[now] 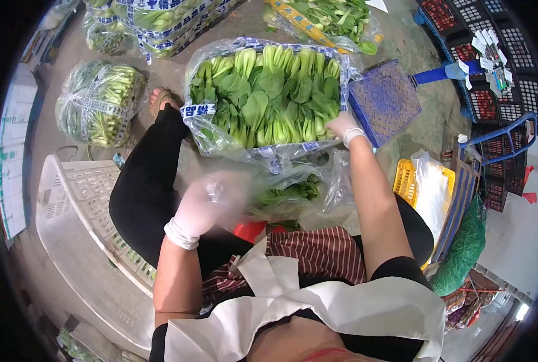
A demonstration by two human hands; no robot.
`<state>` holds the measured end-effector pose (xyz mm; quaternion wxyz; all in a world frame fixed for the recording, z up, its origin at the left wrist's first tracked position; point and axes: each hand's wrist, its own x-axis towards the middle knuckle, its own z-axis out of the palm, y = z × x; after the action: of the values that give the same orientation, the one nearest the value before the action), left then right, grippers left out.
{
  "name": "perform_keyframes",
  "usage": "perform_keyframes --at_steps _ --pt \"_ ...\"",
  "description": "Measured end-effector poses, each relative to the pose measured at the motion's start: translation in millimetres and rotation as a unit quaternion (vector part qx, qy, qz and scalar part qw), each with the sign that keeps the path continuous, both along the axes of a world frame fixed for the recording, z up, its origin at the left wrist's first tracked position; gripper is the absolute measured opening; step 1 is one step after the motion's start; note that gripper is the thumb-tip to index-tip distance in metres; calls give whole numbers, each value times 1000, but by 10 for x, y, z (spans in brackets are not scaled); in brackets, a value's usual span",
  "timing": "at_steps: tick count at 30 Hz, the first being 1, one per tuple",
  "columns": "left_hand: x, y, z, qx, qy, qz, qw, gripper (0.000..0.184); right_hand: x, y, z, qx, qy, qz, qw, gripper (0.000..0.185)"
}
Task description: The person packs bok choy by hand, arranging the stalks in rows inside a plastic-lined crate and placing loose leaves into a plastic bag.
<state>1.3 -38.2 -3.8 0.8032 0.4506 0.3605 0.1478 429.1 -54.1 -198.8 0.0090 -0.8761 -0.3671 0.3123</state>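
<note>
Rows of green bok choy (271, 81) fill a box lined with clear plastic film (211, 145), leaves toward the middle and pale stems along the two long sides. At the box's near right corner, my right hand (342, 126), in a pale glove, has its fingers closed around a bok choy (324, 108) at the end of the near row. My left hand (219, 194), also gloved, is smeared by motion in front of the box, so its fingers cannot be made out. Beside it, between my legs, more leafy greens (299, 192) lie in crumpled clear plastic.
A wrapped bundle of greens (100, 104) and a white plastic basket (94, 187) stand at my left. To the right are a blue platform scale (385, 101), a yellow crate (405, 178) and a green net sack (462, 253). Bagged greens (335, 21) lie beyond the box.
</note>
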Motion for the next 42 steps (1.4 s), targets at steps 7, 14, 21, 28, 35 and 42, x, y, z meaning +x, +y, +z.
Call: perform_keyframes --at_steps 7,14,21,28,35,42 --pt "-7 21 -17 -2 11 -2 1000 39 -583 128 196 -22 -47 0 999 60" --pt "-83 39 20 32 -33 89 995 43 29 46 340 27 233 -148 961 27" --pt "-13 26 -1 -42 -57 206 976 45 -457 -386 1264 272 491 -183 807 22" --pt "91 -21 9 -62 -114 210 969 55 -1764 -824 1403 211 410 149 875 61" --pt "6 9 23 -78 -147 230 959 60 -1422 -324 1107 129 389 182 894 26" --pt "38 29 34 -73 -97 208 971 59 -838 72 327 58 -69 3 996 47"
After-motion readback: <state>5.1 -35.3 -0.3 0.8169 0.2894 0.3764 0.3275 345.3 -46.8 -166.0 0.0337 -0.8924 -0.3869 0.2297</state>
